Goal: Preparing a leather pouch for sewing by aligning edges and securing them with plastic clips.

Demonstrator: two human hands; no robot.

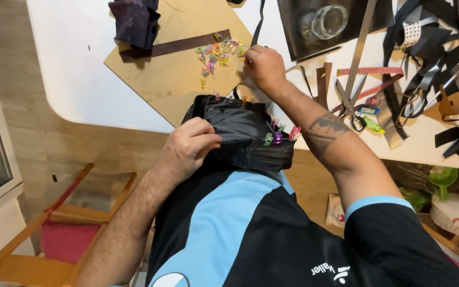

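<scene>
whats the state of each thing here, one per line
left hand: pinching the edge of the black fabric piece
right hand: reaching into the clip pile
black fabric piece: folded, edges clipped
clip pile: loose on the wooden board
scissors: lying open
glass jar: on its side

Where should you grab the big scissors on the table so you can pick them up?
Take the large metal scissors by the dark loop handles at the end nearest the person, coming from that table edge. The blades point away toward the long steel ruler, so this keeps fingers off them. The right hand, now at the pile of small colourful plastic clips, is probably the closer one.
</scene>
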